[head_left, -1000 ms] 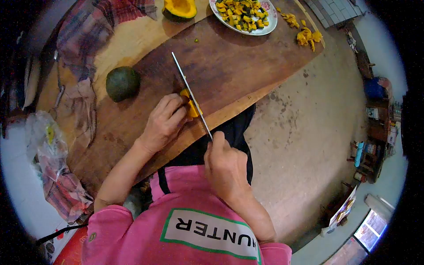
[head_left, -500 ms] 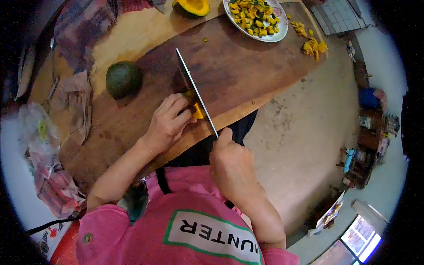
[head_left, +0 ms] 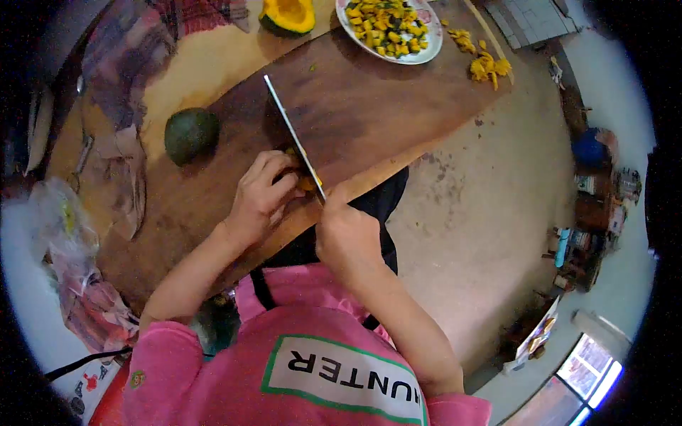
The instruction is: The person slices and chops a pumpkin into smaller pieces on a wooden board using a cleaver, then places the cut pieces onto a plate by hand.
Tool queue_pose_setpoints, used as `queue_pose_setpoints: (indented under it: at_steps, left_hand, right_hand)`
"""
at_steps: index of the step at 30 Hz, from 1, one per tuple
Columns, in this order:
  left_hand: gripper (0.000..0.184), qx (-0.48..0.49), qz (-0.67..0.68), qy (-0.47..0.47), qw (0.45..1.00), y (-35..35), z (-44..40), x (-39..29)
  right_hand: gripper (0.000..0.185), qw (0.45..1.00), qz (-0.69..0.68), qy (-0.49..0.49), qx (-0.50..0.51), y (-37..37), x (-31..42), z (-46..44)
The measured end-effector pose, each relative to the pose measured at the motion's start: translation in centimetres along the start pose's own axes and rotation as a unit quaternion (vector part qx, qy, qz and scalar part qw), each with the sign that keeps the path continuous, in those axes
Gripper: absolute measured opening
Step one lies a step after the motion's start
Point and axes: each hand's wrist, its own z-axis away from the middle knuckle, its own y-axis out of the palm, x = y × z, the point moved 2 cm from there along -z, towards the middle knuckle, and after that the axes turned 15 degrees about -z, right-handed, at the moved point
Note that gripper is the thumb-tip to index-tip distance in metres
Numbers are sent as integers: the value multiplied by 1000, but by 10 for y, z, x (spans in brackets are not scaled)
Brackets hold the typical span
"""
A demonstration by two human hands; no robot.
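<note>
Fingers of the left hand (head_left: 257, 200) hold a yellow pumpkin piece (head_left: 307, 184) beside the knife (head_left: 289, 126); those of the right hand (head_left: 348, 238) wrap the knife's near end. Left of the knife sits a dark green pumpkin (head_left: 192, 137); beyond the knife's tip, a cut pumpkin (head_left: 295, 28).

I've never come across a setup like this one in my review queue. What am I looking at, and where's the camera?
There's no machine: these are one person's bare hands. Every picture comes from one camera on that person's head, looking forward and down. The right hand grips a knife; the left hand steadies a yellow piece at the blade. On the wooden surface are a dark green chunk, a hollowed yellow piece, a plate of diced cubes and yellow scraps.
</note>
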Motion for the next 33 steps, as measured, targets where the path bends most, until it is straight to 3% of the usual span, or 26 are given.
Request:
queue_pose_setpoints:
  at_steps: [10, 12, 14, 33]
  left_hand:
    - [24, -11, -14, -23, 1000, -4, 4, -6]
    - [27, 4, 99, -124, 987, 9, 17, 0]
    - [29, -51, -28, 17, 998, 6, 17, 1]
    - [23, -86, -36, 9, 996, 0, 24, -3]
  right_hand:
    - [16, 998, 30, -47, -41, 16, 9, 1]
    - [17, 997, 20, -52, -59, 15, 6, 1]
    - [17, 995, 16, -65, -74, 7, -3, -3]
    - [24, 999, -13, -43, -30, -15, 8, 23]
